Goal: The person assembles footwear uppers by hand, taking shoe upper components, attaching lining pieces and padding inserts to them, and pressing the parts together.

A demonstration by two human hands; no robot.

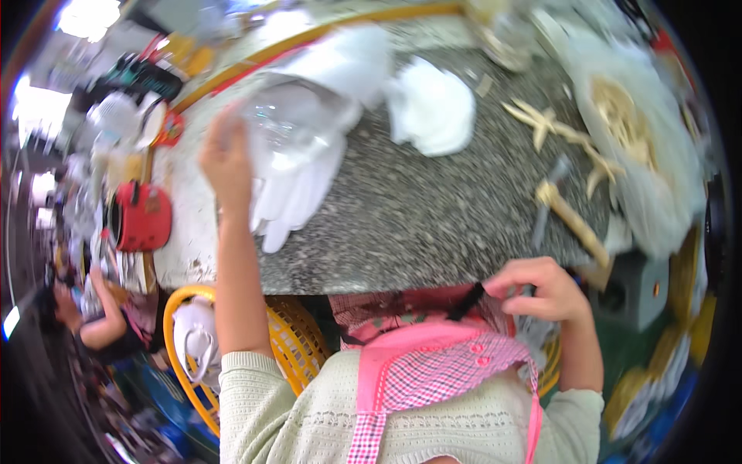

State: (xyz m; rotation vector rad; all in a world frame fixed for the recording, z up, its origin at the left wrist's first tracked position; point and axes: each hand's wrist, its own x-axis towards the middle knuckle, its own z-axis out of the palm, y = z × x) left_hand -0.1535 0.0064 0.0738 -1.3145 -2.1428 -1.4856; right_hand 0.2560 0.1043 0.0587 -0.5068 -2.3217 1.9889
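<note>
A clear plastic bag [290, 127] lies on the left part of the speckled stone desk [433, 209], resting over a pile of white gloves [297, 193] whose fingers point toward the desk's near edge. The left hand [226, 158] reaches up along the desk and grips the bag's left edge, fingers curled round the plastic. The right hand [541, 290] is well apart from it, low by the near edge of the desk, with fingers bent and pinching a black strap [468, 303] just above a pink checked apron [433, 371]. Beside the bag to the right sits a crumpled white cloth [433, 108]. Farther right lie pale chicken feet [553, 127], a wooden-handled hammer [568, 216] and a bag of more pale pieces [634, 131]. A red pot [143, 216] stands off the desk's left end, and a yellow basket [286, 340] sits below.
</note>
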